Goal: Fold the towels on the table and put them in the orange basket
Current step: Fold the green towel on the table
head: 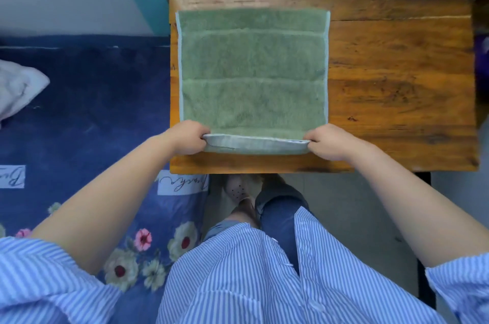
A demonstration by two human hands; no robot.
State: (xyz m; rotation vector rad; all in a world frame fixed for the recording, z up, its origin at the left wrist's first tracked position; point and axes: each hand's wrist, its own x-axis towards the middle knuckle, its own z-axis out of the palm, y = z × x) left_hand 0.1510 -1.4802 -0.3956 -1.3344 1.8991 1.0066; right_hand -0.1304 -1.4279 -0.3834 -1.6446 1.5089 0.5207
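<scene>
green towel (pixel 252 69) laid flat on the wooden table (pixel 397 72), near edge lifted off the top | left hand (pixel 186 138) curled on the near-left corner, pinched | right hand (pixel 328 142) curled on the near-right corner, pinched | blue floral bedding (pixel 87 117) seen left of the table
</scene>
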